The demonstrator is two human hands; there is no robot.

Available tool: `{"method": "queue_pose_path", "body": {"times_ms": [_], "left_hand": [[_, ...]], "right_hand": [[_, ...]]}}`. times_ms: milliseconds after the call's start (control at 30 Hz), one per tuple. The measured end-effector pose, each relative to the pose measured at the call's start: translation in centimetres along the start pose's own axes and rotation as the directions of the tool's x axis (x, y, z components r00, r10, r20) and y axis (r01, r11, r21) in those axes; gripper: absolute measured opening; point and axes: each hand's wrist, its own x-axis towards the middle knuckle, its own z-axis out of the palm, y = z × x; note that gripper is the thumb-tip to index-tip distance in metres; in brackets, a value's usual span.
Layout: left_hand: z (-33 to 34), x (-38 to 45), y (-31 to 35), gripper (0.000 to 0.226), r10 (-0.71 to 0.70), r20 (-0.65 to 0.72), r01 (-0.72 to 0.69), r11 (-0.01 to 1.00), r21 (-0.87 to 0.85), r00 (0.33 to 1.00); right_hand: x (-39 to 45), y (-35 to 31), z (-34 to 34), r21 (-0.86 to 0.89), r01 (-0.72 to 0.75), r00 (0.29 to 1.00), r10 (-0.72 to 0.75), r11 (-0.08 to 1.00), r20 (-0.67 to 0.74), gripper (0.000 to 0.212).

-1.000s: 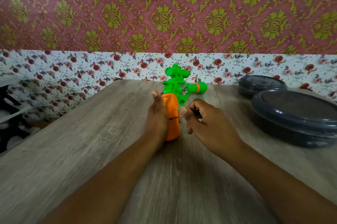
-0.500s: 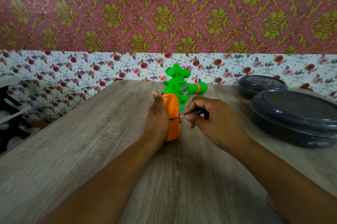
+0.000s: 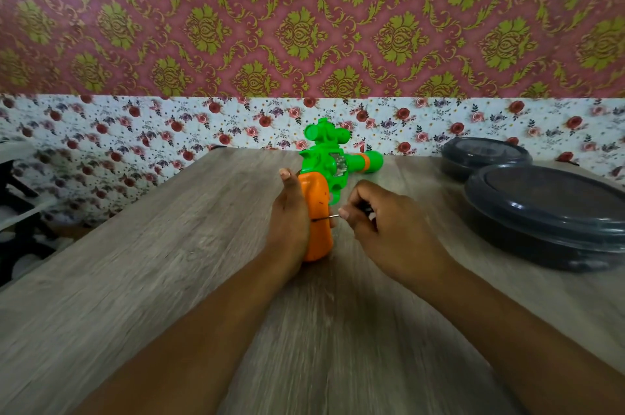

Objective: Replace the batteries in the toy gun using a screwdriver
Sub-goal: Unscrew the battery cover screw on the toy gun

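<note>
Two bare forearms reach forward over a grey wood-grain tabletop (image 3: pixel 142 279) toward a toy gun (image 3: pixel 319 198) standing near its middle, which serves as the landmark here. The toy's orange handle points down to the tabletop; its green body and barrel sit above, the barrel pointing right. On the near left side of the toy, the left hand (image 3: pixel 289 225) wraps the orange handle, its grip closed firmly on it, thumb raised along the handle's left edge. Just right of the toy, the right hand (image 3: pixel 382 225) has its grip pinched shut around a small screwdriver (image 3: pixel 329 217), whose thin metal shaft runs level across to the handle's face, the tip apparently seated at a screw that is too small to make out. The step appears to be turning the battery cover's screw. Doing it well likely means keeping the shaft square to the handle, pressing inward steadily while twisting, and holding the toy still so the tip does not slip out. Farther back and well to the right of the toy sit two dark round lidded containers (image 3: pixel 548 211). Behind everything rises a floral-papered wall (image 3: pixel 169 123).
</note>
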Motion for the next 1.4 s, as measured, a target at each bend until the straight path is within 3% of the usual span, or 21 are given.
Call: {"method": "queue_pose_path", "body": {"times_ms": [33, 133, 233, 333, 433, 533, 700, 867, 967, 1033, 1100, 1267, 1400], "left_hand": [[-0.12, 0.17, -0.15, 0.109, -0.006, 0.005, 0.006, 1.000, 0.009, 1.000], [-0.20, 0.15, -0.09, 0.076, 0.002, 0.008, -0.002, 0.999, 0.050, 1.000], [-0.06, 0.04, -0.09, 0.068, 0.039, 0.017, -0.041, 0.994, 0.101, 0.999], [-0.11, -0.08, 0.05, 0.057, 0.042, 0.015, -0.043, 0.996, 0.075, 0.999], [-0.07, 0.17, -0.07, 0.063, -0.012, 0.030, 0.013, 0.999, -0.042, 0.999], [-0.08, 0.43, -0.18, 0.064, -0.007, -0.001, 0.007, 0.999, -0.035, 1.000], [-0.04, -0.04, 0.17, 0.055, -0.007, -0.040, 0.007, 1.000, 0.012, 0.999], [0.09, -0.29, 0.45, 0.065, -0.007, 0.015, 0.007, 1.000, 0.005, 1.000], [0.17, 0.13, 0.09, 0.063, -0.002, -0.008, 0.002, 1.000, -0.008, 1.000], [0.30, 0.10, 0.20, 0.052, -0.013, -0.039, 0.011, 0.999, -0.050, 0.999], [0.45, 0.22, -0.05, 0.060, -0.023, -0.034, 0.019, 0.995, -0.093, 0.999], [0.54, 0.30, -0.19, 0.067, -0.024, -0.016, 0.023, 0.998, -0.063, 1.000], [0.36, -0.10, 0.07, 0.067, 0.014, -0.016, -0.014, 1.000, 0.014, 1.000]], "right_hand": [[0.01, -0.02, -0.05, 0.045, 0.001, 1.000, -0.001, 0.999, 0.002, 0.012], [0.15, 0.02, -0.13, 0.174, -0.003, 1.000, 0.005, 0.985, -0.012, 0.008], [0.18, -0.09, 0.11, 0.261, -0.020, 1.000, 0.018, 0.965, 0.011, 0.007], [-0.03, -0.04, 0.30, 0.164, -0.063, 0.997, 0.057, 0.984, 0.043, 0.031], [-0.27, 0.00, -0.02, -0.098, -0.030, 0.999, 0.033, 0.995, 0.032, 0.052], [-0.24, 0.00, 0.17, -0.139, 0.018, 1.000, -0.016, 0.990, 0.016, 0.036], [0.06, -0.18, -0.07, 0.058, 0.033, 0.999, -0.034, 0.998, 0.009, 0.010], [-0.15, -0.49, 0.16, 0.249, 0.015, 0.999, -0.026, 0.968, 0.043, 0.009], [-0.37, -0.58, 0.59, 0.211, 0.001, 0.999, -0.009, 0.977, 0.035, 0.012], [-0.39, -0.60, 0.52, 0.100, -0.024, 1.000, 0.024, 0.995, -0.001, 0.027], [-0.24, -0.55, 0.22, 0.025, -0.045, 0.999, 0.046, 0.999, -0.022, 0.037], [-0.07, -0.51, 0.07, 0.075, 0.017, 0.999, -0.014, 0.997, -0.050, 0.012], [-0.09, -0.79, -0.16, 0.156, 0.055, 0.997, -0.046, 0.986, -0.059, 0.015]]}}
